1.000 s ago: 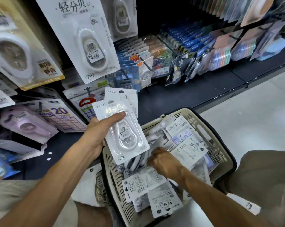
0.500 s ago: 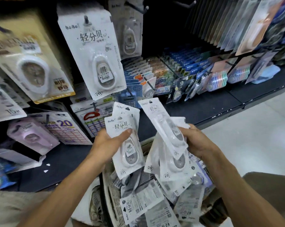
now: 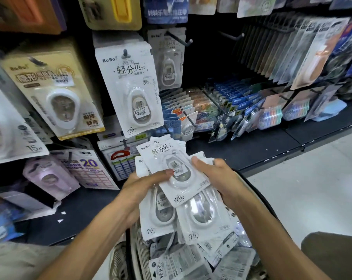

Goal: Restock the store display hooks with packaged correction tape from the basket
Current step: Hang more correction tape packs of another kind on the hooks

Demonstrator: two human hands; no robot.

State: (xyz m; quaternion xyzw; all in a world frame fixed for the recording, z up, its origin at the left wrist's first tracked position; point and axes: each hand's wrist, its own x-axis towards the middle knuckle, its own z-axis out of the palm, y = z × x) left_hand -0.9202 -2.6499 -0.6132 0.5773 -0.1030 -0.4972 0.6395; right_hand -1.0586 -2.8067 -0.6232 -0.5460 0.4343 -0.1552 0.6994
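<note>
While gripping together above the basket:
Left hand [image 3: 142, 183]: thumb clamped on fanned white carded correction tape packs [image 3: 171, 190].
Right hand [image 3: 217, 178]: fingers curled round the same packs.
Cream slotted plastic basket [image 3: 138, 245]: six o'clock, heaped with more.
Matching pack on hook [image 3: 130, 91]: eleven o'clock.

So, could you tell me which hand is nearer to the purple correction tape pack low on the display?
Left. The left hand is just right of the purple pack; the right hand is farther right.

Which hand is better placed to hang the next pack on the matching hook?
Probably the right hand: it pinches the top pack of the stack, while the left hand holds the stack. The matching hook hangs above.
</note>
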